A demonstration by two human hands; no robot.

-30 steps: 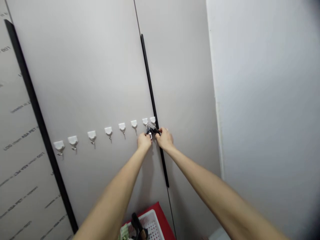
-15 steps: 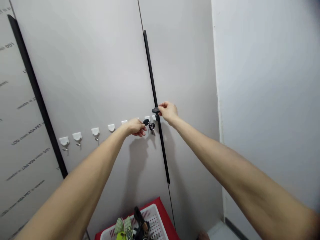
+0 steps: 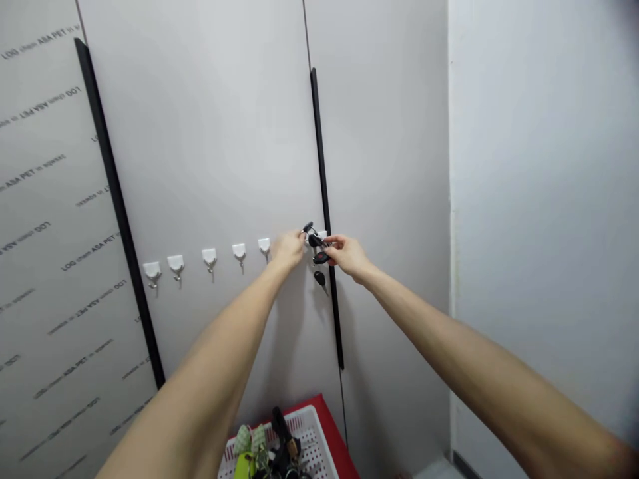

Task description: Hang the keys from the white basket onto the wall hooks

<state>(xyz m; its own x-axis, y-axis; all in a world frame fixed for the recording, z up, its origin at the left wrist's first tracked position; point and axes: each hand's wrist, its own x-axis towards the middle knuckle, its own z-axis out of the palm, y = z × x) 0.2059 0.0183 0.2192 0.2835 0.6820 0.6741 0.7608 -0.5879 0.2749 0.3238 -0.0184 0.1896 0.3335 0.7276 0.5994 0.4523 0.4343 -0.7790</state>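
Note:
At the right end of a row of white wall hooks (image 3: 209, 258), my two hands are close together. My left hand (image 3: 288, 247) pinches a bunch of keys (image 3: 307, 227) by its ring and a black piece at the top. My right hand (image 3: 350, 254) is closed on a black key fob (image 3: 320, 257) from the same cluster, just beside the left fingertips. Another black-headed key (image 3: 319, 278) dangles below both hands. The cluster partly covers a white hook (image 3: 322, 234) behind it, and I cannot tell whether the ring is on that hook.
The hooks are on a pale cabinet door (image 3: 224, 133) between two long black handles (image 3: 319, 133). Below, a white basket (image 3: 319, 442) with keys and a green item (image 3: 243, 464) stands on a red surface (image 3: 332, 426). A white wall (image 3: 539, 199) rises on the right.
My right hand has come down and my left hand has risen slightly, so the hands are now nearly level around the keys. The view has swung a little left.

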